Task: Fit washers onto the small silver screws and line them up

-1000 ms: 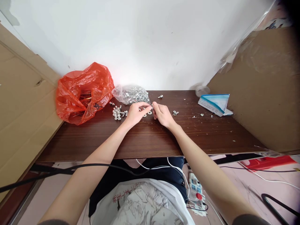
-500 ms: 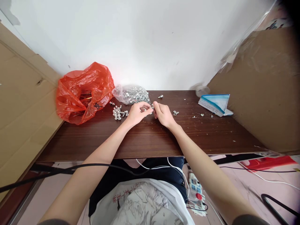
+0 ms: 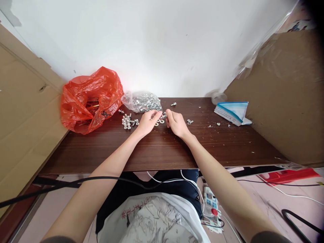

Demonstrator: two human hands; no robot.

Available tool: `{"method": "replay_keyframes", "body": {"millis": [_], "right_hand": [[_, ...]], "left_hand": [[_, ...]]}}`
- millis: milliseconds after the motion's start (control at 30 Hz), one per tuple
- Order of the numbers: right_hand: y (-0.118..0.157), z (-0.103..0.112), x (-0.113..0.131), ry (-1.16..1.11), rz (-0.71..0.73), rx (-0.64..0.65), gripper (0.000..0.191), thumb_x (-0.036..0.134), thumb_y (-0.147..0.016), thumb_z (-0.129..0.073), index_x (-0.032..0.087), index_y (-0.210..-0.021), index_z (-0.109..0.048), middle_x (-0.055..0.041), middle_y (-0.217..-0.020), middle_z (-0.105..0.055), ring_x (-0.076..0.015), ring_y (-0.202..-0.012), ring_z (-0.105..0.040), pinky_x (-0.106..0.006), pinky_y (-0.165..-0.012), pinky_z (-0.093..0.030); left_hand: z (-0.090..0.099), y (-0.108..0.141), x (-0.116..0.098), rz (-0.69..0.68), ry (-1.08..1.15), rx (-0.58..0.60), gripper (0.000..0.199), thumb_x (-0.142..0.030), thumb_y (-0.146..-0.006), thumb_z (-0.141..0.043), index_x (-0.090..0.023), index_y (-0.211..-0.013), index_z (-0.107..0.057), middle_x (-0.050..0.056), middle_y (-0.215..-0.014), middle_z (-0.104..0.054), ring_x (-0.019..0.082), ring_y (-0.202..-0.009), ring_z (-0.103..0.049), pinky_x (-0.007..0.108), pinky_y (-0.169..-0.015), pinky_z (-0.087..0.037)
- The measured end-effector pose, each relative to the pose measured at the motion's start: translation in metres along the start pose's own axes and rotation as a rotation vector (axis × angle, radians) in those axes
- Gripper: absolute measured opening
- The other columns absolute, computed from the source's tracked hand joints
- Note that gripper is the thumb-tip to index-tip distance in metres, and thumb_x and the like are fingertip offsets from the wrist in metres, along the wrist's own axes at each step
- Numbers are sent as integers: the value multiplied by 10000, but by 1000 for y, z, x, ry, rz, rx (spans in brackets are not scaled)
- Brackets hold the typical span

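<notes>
My right hand [image 3: 176,123] is closed, thumb against curled fingers, on a small silvery bolt [image 3: 164,115] that pokes out toward the left. Just left of it, my left hand [image 3: 147,122] has its thumb and fingertips pinched together; whatever lies between them is too small or hidden to make out. Under and beside the left fingertips several flat washers [image 3: 162,122] lie on the tabletop. To the left of that hand several bolts [image 3: 126,121] stand on their heads in a cluster, with a few lying down.
A clear bag of metal hardware [image 3: 144,102] sits behind my left hand. Farther left is a red plastic bag [image 3: 92,101]. A lone bolt [image 3: 173,104] and some small metal pieces [image 3: 189,122] lie nearby. At right are a blue-white packet [image 3: 231,113] and cardboard [image 3: 280,98].
My left fingertips have drawn slightly left, away from the bolt in my right hand. More of the washers below now shows. The right hand has stayed nearly still.
</notes>
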State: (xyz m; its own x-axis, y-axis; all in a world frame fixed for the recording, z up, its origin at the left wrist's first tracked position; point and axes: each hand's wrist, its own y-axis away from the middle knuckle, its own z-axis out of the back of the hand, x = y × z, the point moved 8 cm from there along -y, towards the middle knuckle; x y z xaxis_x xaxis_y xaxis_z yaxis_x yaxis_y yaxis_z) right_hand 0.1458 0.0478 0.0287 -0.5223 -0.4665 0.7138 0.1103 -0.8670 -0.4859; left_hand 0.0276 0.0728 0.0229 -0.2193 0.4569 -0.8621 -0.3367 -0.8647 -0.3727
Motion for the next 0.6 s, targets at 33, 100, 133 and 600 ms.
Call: {"method": "replay_keyframes", "body": {"millis": [33,100,133,600], "right_hand": [[0,0,0,0,-3,-1,555,597,-947,-221,213,-584,-390,2,-501,-482,-141,-525,-472,-273,-586,-345],[0,0,-1,3,-6,-3,552,595,-948,-222,212,-587,-389,-2,-514,-490,-142,-534,-473,-273,-581,-338],[0,0,-1,6,-6,-3,551,593,-949,-220,212,-588,-390,-3,-520,-494,-143,-538,-474,-273,-582,-336],[1,-1,3,20,15,16,545,586,-951,-222,215,-588,-387,-5,-530,-502,-150,-554,-482,-276,-600,-342]], "left_hand": [[-1,0,0,-5,-14,19,257,-361,-865,-523,-132,-795,-616,44,-786,-668,136,-721,-593,266,-699,-460],[-2,0,-2,-34,-13,25,207,-333,-828,-578,-131,-835,-623,50,-846,-677,138,-748,-597,263,-707,-462],[-1,0,-3,-46,-2,9,204,-327,-814,-596,-133,-869,-622,54,-882,-679,139,-765,-599,261,-709,-463],[-7,2,8,75,-3,68,346,-423,-909,-432,-146,-759,-576,38,-731,-642,130,-642,-565,264,-622,-439]]}}
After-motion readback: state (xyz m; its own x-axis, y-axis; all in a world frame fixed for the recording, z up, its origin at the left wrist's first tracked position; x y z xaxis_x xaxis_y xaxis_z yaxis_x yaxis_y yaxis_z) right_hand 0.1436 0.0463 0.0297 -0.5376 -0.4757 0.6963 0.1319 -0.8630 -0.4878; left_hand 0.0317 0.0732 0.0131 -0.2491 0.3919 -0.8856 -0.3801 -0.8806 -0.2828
